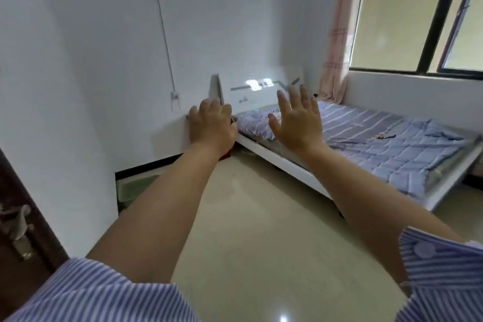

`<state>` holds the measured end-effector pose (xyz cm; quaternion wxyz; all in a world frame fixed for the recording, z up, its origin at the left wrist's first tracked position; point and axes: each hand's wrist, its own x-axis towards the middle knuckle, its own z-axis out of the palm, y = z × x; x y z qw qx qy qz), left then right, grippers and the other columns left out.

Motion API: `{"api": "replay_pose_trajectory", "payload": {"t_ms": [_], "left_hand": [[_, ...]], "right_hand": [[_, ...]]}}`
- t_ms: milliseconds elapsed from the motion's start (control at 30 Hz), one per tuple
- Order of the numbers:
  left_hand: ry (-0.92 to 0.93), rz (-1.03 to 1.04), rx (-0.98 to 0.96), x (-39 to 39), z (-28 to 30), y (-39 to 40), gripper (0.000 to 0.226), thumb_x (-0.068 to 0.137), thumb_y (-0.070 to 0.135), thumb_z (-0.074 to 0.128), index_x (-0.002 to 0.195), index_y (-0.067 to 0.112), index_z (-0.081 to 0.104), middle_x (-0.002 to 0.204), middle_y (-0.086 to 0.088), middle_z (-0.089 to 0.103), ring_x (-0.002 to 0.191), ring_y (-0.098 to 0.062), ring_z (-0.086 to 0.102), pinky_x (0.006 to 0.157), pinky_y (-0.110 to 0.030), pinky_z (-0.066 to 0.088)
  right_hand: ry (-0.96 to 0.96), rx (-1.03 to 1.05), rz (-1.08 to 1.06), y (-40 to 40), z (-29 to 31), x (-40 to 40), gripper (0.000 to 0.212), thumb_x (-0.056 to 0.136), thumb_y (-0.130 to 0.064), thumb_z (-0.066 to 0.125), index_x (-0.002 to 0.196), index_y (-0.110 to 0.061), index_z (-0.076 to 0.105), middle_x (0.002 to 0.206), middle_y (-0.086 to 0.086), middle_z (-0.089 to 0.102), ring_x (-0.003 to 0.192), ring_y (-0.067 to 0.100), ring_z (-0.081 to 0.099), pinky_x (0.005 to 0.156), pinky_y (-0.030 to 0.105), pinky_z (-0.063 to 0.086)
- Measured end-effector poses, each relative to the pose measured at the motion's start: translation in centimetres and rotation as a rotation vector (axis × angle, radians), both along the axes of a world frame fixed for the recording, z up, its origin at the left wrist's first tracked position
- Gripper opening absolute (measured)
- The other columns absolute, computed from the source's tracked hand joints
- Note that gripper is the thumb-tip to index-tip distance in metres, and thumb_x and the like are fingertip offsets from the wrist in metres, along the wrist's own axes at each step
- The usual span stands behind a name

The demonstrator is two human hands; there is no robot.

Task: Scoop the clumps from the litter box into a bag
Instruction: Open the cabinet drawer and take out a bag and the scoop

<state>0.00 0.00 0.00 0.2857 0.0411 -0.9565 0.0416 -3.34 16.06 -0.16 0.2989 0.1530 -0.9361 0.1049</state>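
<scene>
Ahead, left hand (212, 125) grip loosely curled, right hand (296, 119) spread; bare floor (261, 217) beside bed (287, 165) edge.

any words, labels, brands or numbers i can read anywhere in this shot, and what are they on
None: no readable text shows in the head view.
Headboard: only a bright glare patch and grey bars, no letters.
Wall socket: too small and blurred to show any marking.
Door handle: blurred, no marking legible.
Striped sleeve: plain button, no label.
</scene>
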Motion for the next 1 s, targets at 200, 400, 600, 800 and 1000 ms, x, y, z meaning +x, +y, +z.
{"api": "replay_pose_trajectory", "payload": {"t_ms": [200,400,600,800,1000], "left_hand": [[-0.341,0.038,0.01,-5.9,-10.3,-1.9,0.044,0.096,0.041,0.036,0.128,0.014,0.048,0.134,-0.008,0.046,0.127,-0.026,0.038,0.1,-0.038,0.034],[-0.6,0.074,0.08,-15.5,-20.7,-8.5,0.046,0.096,0.042,0.036,0.133,0.016,0.043,0.138,-0.008,0.045,0.127,-0.026,0.039,0.1,-0.038,0.034],[-0.801,0.059,0.122,-28.2,-26.3,-17.2,0.045,0.097,0.04,0.035,0.134,0.014,0.039,0.14,-0.008,0.039,0.131,-0.025,0.032,0.104,-0.039,0.03],[-0.892,0.08,0.165,-42.1,-28.5,-23.6,0.047,0.098,0.04,0.034,0.136,0.013,0.037,0.142,-0.008,0.037,0.134,-0.025,0.029,0.106,-0.04,0.029],[-0.916,0.092,0.189,-61.1,-30.9,-29.2,0.047,0.098,0.04,0.034,0.137,0.013,0.037,0.142,-0.008,0.038,0.134,-0.025,0.03,0.106,-0.04,0.029]], "right_hand": [[-0.269,0.091,0.054,-3.8,-10.7,-6.3,0.057,0.095,-0.034,0.039,0.143,-0.004,0.027,0.153,0.014,0.025,0.144,0.03,0.014,0.117,0.042,0.015],[-0.512,0.23,0.07,-9.5,-22.2,-15.9,0.054,0.096,-0.037,0.035,0.14,-0.006,0.032,0.149,0.014,0.031,0.141,0.03,0.022,0.114,0.04,0.023],[-0.727,0.289,0.053,-17.3,-27.8,-28.7,0.049,0.097,-0.036,0.034,0.136,-0.007,0.035,0.141,0.012,0.039,0.134,0.029,0.031,0.107,0.036,0.029],[-0.832,0.318,0.049,-23.1,-30.0,-42.2,0.052,0.097,-0.038,0.032,0.14,-0.009,0.031,0.143,0.011,0.038,0.135,0.027,0.029,0.108,0.036,0.029],[-0.852,0.305,0.057,-29.0,-32.2,-61.5,0.051,0.097,-0.037,0.032,0.14,-0.009,0.031,0.145,0.01,0.037,0.138,0.027,0.027,0.11,0.037,0.027]]}}
